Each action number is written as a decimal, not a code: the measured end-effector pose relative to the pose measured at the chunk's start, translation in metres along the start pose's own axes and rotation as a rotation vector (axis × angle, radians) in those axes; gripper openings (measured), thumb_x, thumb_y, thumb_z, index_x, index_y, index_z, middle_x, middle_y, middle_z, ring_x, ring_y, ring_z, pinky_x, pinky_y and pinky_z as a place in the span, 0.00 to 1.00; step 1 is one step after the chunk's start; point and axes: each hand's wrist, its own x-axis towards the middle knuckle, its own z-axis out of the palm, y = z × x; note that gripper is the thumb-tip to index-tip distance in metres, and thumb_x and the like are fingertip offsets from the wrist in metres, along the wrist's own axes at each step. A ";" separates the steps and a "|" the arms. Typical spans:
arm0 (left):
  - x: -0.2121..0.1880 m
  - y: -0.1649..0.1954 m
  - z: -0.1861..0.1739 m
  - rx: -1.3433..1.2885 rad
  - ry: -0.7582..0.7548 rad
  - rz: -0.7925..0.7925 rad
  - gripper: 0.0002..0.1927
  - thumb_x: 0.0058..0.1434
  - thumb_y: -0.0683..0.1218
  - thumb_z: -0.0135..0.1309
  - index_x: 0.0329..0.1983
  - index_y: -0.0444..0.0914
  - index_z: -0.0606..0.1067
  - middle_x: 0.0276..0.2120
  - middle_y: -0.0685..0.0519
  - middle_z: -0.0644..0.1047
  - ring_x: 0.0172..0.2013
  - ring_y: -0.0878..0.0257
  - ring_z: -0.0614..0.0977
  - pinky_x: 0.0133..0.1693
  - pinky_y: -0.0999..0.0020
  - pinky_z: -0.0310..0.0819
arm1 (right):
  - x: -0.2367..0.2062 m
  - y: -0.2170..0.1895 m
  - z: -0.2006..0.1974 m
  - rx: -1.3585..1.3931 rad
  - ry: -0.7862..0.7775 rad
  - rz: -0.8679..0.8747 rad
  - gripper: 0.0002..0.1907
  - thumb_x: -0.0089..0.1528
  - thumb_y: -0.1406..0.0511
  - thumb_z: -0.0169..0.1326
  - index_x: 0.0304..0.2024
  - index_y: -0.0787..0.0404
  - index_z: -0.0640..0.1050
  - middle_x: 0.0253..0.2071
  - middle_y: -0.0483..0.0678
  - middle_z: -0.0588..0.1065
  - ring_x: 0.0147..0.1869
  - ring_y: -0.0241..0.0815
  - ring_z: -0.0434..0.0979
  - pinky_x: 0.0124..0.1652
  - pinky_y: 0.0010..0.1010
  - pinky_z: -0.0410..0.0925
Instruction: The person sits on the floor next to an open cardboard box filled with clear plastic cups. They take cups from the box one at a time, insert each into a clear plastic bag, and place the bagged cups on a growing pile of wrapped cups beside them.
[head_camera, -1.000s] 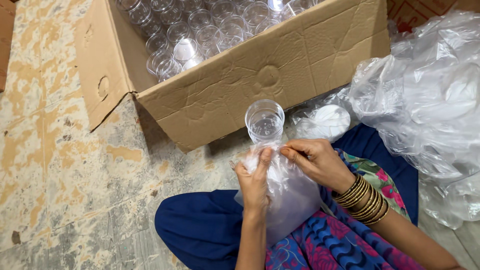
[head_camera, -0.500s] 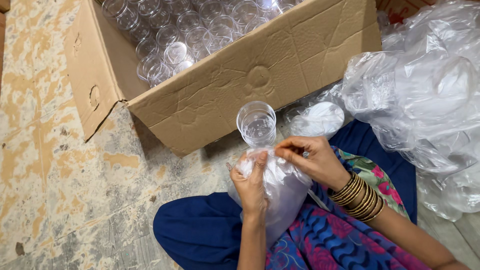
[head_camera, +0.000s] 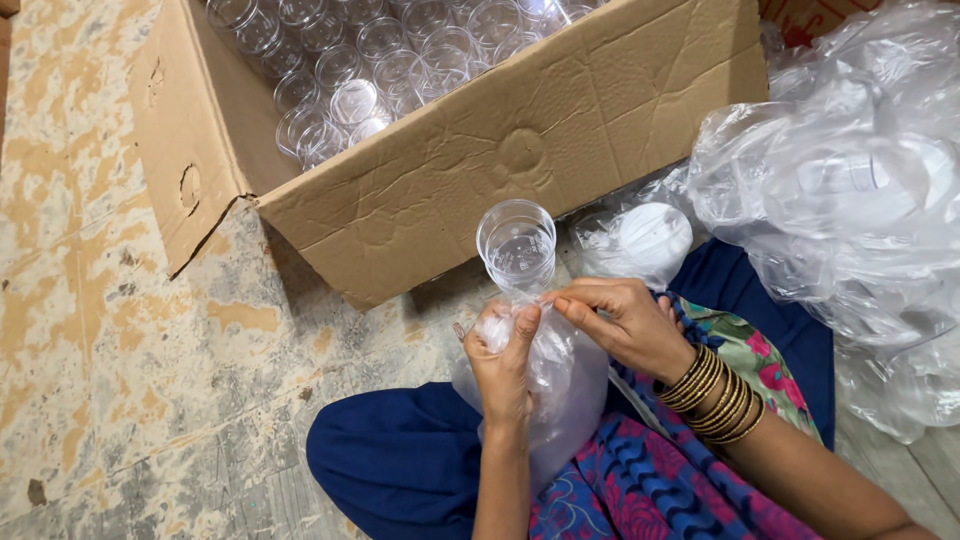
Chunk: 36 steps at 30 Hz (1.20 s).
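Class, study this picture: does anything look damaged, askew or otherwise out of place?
Yes: the cardboard box of clear cups is torn open at its near left corner, the side panel splaying outward. Its front wall is dented and creased. Nothing looks spilled.

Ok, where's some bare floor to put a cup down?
Bare floor lies to the person's left, bordered by the cardboard box and the blue-clad knee. The other side is crowded with clear plastic bags.

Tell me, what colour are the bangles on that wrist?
The bangles on the right hand are gold-coloured, seen best in the head view.
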 end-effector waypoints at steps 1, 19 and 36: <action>0.000 -0.001 0.000 -0.008 -0.015 0.014 0.07 0.62 0.40 0.65 0.37 0.37 0.76 0.33 0.58 0.78 0.34 0.73 0.74 0.37 0.77 0.67 | 0.001 -0.001 0.000 -0.014 0.002 -0.014 0.13 0.64 0.65 0.55 0.48 0.65 0.82 0.32 0.49 0.80 0.34 0.36 0.79 0.37 0.29 0.71; 0.002 -0.004 -0.021 -0.195 -0.185 -0.157 0.14 0.63 0.49 0.64 0.44 0.36 0.76 0.36 0.53 0.79 0.38 0.67 0.79 0.42 0.72 0.73 | 0.001 0.008 0.015 -0.061 0.126 -0.040 0.08 0.63 0.66 0.57 0.40 0.65 0.83 0.34 0.48 0.81 0.36 0.36 0.82 0.36 0.27 0.72; 0.056 0.041 0.001 1.105 -0.135 0.523 0.13 0.56 0.41 0.59 0.45 0.34 0.78 0.35 0.41 0.83 0.36 0.45 0.86 0.39 0.57 0.78 | 0.017 0.087 -0.002 0.564 0.173 0.262 0.28 0.56 0.75 0.51 0.61 0.61 0.72 0.46 0.43 0.68 0.31 0.28 0.62 0.31 0.22 0.62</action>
